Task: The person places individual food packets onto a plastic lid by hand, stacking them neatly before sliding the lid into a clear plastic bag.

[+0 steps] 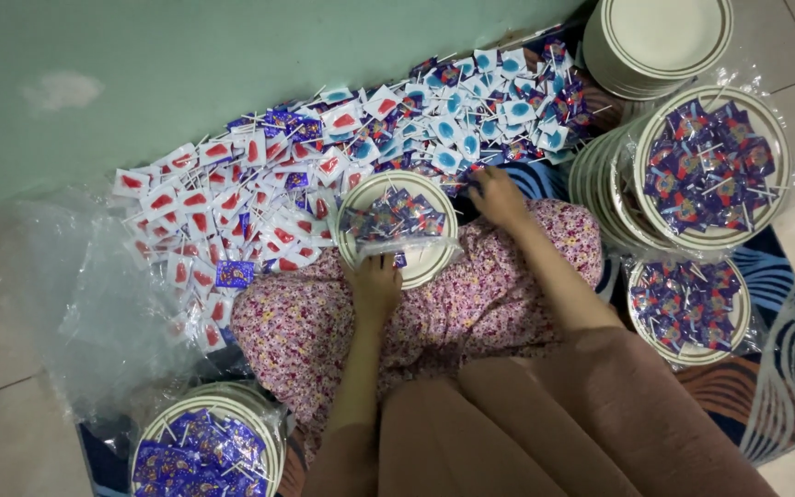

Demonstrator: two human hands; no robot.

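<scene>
Now my left hand (374, 287) clasps the near rim of the plate (434, 260) on my lap, fingers curled on its plastic wrap. Wrapped lollipops (393, 216) lie on that plate, just beyond my knuckles. My right hand (497, 198) reaches past the plate's far right edge, fingers bent down into the loose pile of lollipops (324, 156) on the floor; whether they pinch one I cannot tell. Filled, bagged plates (706, 166) sit well off to my right.
</scene>
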